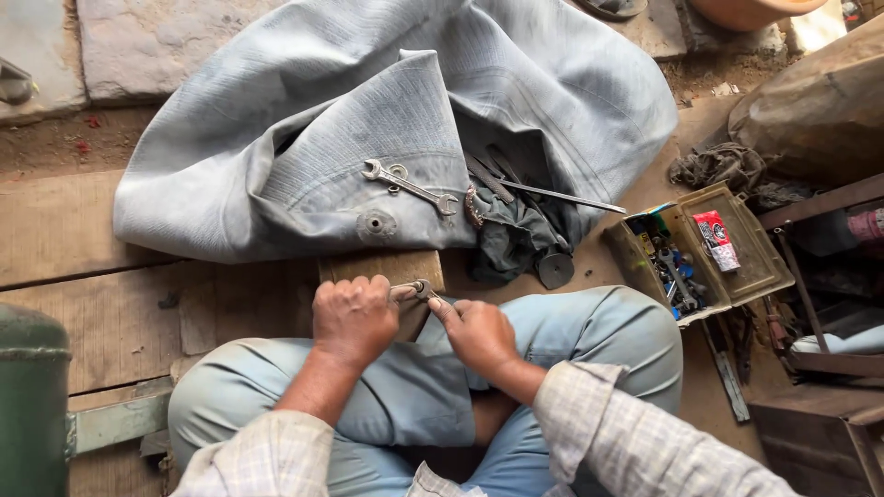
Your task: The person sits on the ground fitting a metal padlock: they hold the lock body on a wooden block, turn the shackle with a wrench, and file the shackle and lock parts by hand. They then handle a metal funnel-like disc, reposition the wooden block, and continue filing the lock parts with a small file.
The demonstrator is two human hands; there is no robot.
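Note:
I sit cross-legged in light blue trousers. My left hand (354, 319) is closed around a small metal tool (412, 291) whose end sticks out to the right. My right hand (477, 333) pinches the tip of that same tool with thumb and fingers. Both hands hover over a small wooden block (379, 267) lying at the edge of a big grey rubber inner tube (304, 138). On the tube rests a double-ended spanner (409, 187).
A dark rag with metal rods (564, 197) and a black disc (555, 270) lies right of the tube. An open olive tin box (702, 253) of small parts sits at right, wooden crates beyond. A green cylinder (32, 405) stands at lower left.

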